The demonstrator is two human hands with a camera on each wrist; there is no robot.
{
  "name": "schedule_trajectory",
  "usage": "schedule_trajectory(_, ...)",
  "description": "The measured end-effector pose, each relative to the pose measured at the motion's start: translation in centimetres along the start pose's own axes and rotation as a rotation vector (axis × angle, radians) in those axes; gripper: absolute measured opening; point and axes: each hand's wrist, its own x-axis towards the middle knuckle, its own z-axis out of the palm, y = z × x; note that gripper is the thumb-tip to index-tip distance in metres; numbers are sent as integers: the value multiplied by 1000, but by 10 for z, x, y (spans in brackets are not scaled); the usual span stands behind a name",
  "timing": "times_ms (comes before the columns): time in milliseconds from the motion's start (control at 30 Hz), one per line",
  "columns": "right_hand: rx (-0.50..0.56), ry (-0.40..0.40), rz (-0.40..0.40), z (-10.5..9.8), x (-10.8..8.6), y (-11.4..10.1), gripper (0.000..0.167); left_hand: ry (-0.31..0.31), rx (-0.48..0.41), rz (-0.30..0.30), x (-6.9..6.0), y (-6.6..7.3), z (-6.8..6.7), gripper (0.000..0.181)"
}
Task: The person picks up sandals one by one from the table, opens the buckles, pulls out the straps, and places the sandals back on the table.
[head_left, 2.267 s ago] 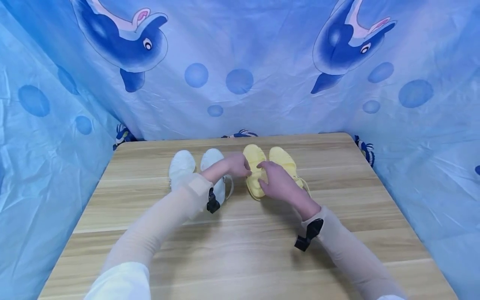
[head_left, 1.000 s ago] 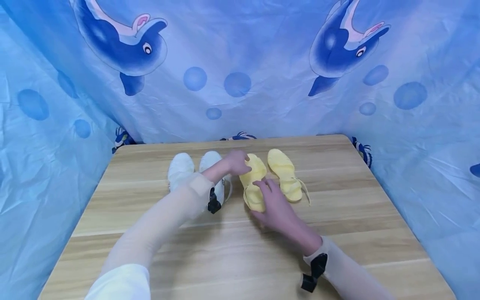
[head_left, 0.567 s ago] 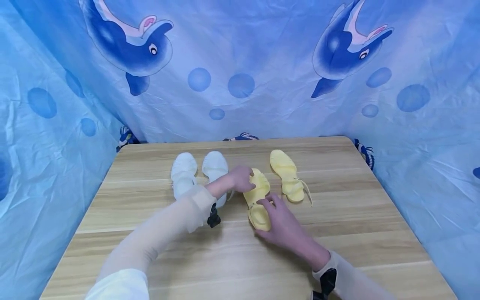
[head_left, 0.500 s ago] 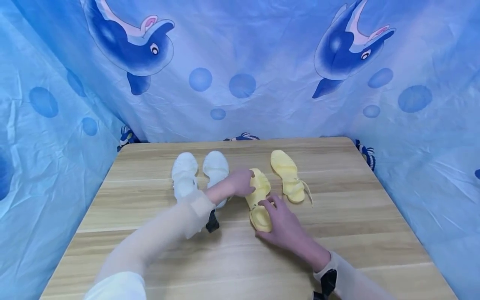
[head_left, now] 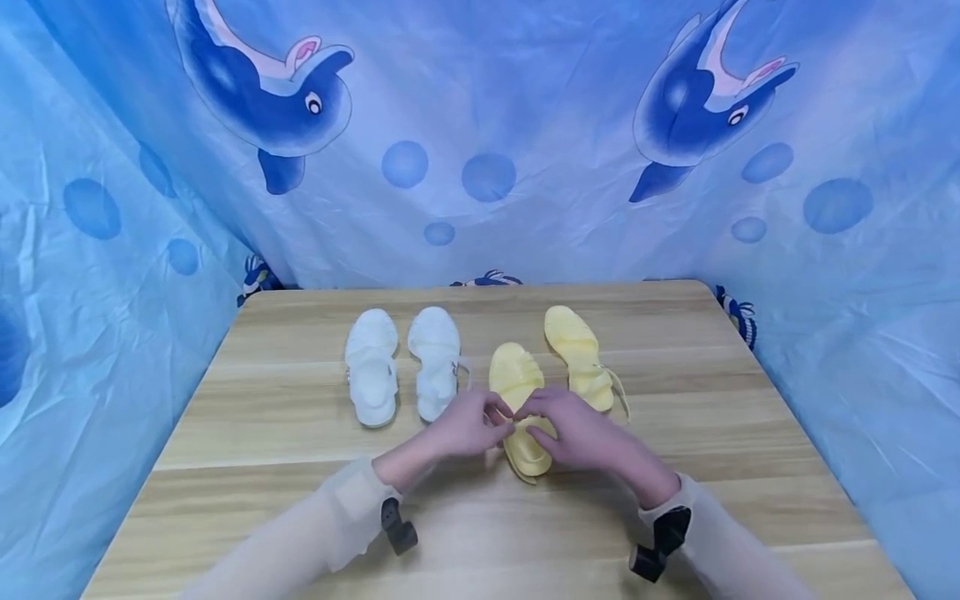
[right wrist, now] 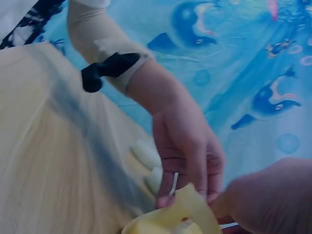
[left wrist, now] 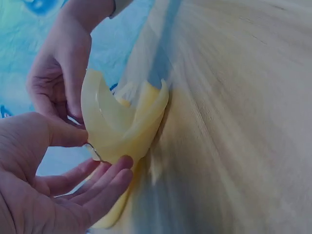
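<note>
The nearer yellow sandal (head_left: 516,371) lies sole-down on the table, toe pointing to the back, with both hands at its ankle strap. My left hand (head_left: 467,423) pinches the buckle side of the strap; in the left wrist view, the left hand (left wrist: 53,180) has thumb and fingers around a thin metal buckle piece (left wrist: 93,151). My right hand (head_left: 581,429) holds the strap from the other side, its fingertips close to the left ones. In the right wrist view the yellow strap (right wrist: 192,207) stands between both hands. The other yellow sandal (head_left: 577,354) lies behind the right hand.
Two white sandals (head_left: 372,367) (head_left: 435,358) lie side by side at the back left of the wooden table (head_left: 285,400). A blue curtain (head_left: 525,233) with dolphins hangs behind and beside the table.
The nearer yellow sandal has come toward the person, away from its pair. My left hand has moved from its toe part back to the strap, beside my right hand.
</note>
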Motion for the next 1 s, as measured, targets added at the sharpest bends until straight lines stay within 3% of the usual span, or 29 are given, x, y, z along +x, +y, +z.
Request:
schedule_trajectory(200, 11, -19, 0, 5, 11, 7, 15, 37, -171, -83, 6, -5, 8, 17)
schedule_trajectory(367, 44, -55, -25, 8, 14, 19, 14, 15, -286, -143, 10, -5, 14, 22)
schedule_trajectory(700, 207, -91, -3, 5, 19, 38, 13, 71, -366, -244, 7, -4, 11, 35)
schedule_trajectory(1000, 244, -173, -79, 3, 33, 43, 11, 112, -487, -273, 9, -10, 18, 37)
